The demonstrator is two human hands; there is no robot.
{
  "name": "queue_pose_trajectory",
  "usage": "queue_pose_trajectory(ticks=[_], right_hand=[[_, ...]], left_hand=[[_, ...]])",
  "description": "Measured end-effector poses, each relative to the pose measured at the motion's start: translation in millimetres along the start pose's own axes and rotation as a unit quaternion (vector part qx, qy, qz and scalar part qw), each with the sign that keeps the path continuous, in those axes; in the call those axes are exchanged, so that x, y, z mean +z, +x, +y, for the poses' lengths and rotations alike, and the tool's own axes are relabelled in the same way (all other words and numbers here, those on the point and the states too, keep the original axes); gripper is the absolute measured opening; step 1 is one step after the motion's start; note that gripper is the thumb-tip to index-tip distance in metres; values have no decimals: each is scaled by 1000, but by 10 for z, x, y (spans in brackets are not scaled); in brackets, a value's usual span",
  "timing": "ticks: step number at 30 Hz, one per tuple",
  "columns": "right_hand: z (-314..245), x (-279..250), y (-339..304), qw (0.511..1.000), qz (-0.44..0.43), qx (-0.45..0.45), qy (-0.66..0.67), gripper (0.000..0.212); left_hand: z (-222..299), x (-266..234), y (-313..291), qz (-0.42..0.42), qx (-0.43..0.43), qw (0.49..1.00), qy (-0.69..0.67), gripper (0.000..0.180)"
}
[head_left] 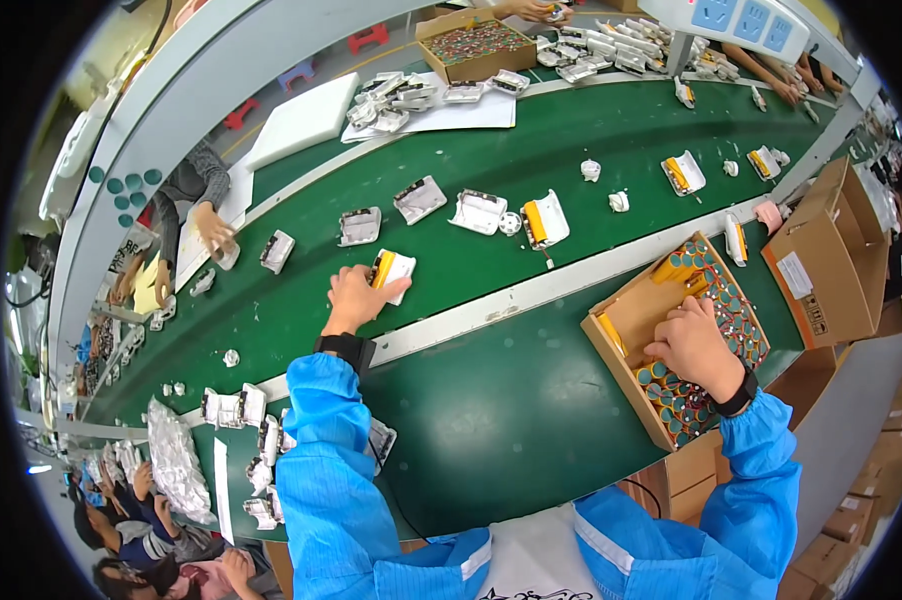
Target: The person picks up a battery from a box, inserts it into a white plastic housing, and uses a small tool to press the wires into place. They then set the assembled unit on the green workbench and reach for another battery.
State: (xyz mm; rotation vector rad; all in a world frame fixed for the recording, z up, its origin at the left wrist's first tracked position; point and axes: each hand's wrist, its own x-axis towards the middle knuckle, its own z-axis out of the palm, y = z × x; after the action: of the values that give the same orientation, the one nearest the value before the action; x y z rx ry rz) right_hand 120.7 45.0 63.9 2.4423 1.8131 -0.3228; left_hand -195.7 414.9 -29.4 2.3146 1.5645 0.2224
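My left hand [357,300] reaches over the green belt, its thumb and fingers closed on a white plastic housing [400,276] with a yellow cylindrical battery [382,265] lying in it. My right hand [693,347] is inside an open cardboard box [626,385]. Its fingers are curled down among yellow-wrapped batteries [683,265] with green ends and thin wires. What those fingertips grip, if anything, is hidden beneath the hand. A lone yellow battery [611,334] lies along the box's left wall.
White housings [479,211] are spread along the green belt [441,265], some with batteries [544,221]. A pale rail [471,322] divides it from my worktop [491,400]. Stacked housings [233,408] stand left, a larger carton [831,250] right. A co-worker's hand [214,230] touches another housing.
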Motion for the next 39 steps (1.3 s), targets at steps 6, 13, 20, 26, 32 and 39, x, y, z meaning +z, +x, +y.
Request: queue_pose_trajectory(ticks=[6, 13, 20, 26, 32, 39], right_hand=[[14, -172, -164, 986, 89, -21, 139, 27], [-163, -301, -520, 665, 195, 74, 717, 33], [-713, -9, -609, 425, 53, 147, 892, 26], [-1087, 401, -640, 681, 60, 63, 727, 43], [-1541, 459, -661, 696, -34, -89, 712, 60], [-1789, 370, -692, 706, -125, -163, 678, 43]], left_hand=[[306, 4, 365, 113, 168, 979, 5, 51], [1280, 569, 395, 159, 387, 904, 87, 24], [1372, 208, -125, 140, 397, 906, 41, 16], [918, -50, -1557, 18, 431, 901, 53, 14], [617, -55, -2410, -91, 283, 936, -189, 31], [491, -93, -2865, -430, 5, 683, -590, 35]])
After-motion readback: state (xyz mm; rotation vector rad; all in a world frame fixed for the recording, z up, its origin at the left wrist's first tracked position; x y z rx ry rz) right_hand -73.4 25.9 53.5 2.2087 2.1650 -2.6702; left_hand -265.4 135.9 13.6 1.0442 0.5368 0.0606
